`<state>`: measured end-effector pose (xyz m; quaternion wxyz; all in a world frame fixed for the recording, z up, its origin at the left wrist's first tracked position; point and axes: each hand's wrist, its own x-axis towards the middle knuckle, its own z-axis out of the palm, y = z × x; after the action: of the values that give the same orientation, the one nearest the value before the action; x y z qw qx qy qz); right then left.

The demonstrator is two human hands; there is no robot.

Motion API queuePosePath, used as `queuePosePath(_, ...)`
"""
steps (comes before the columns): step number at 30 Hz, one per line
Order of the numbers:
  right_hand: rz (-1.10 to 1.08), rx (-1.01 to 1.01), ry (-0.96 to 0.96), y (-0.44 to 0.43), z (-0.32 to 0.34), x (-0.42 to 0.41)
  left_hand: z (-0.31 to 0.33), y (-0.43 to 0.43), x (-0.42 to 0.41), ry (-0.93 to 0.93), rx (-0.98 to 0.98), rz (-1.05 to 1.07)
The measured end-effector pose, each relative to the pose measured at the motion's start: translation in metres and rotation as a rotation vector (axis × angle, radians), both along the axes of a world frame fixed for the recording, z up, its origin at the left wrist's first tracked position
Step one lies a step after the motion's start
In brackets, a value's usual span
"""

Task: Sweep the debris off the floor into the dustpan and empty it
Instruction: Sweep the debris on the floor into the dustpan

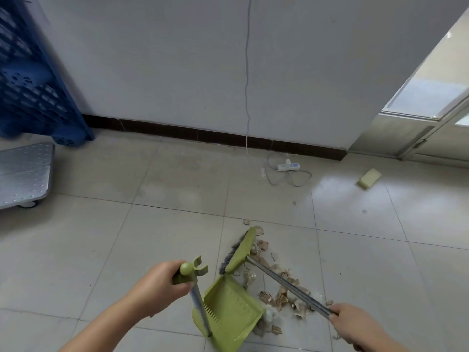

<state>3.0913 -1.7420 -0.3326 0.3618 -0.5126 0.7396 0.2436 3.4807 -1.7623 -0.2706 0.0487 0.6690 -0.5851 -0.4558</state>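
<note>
A green dustpan stands on the tiled floor with its mouth facing right. My left hand grips the green top of its upright handle. My right hand grips the metal pole of a green broom, whose head rests on the floor just beyond the pan. Brown cardboard scraps and white bits of debris lie scattered to the right of the dustpan, under and around the broom pole.
A white power strip with looped cable lies by the dark baseboard. A yellow sponge sits on the floor at the right. A metal wheeled platform and a blue perforated rack stand at the left.
</note>
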Motion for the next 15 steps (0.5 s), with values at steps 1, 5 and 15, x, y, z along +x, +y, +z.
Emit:
queuePosePath(1, -0.013, -0.011, -0.009, 0.0, 0.003, 0.0, 0.002, -0.002, 0.0, -0.007, -0.009, -0.013)
queuePosePath(5, -0.107, -0.029, -0.043, -0.003, 0.011, 0.008, 0.007, -0.011, 0.005, -0.034, -0.033, -0.039)
queuePosePath(15, -0.156, -0.112, -0.117, -0.064, -0.034, 0.075, 0.008, -0.033, 0.037, -0.053, -0.103, -0.049)
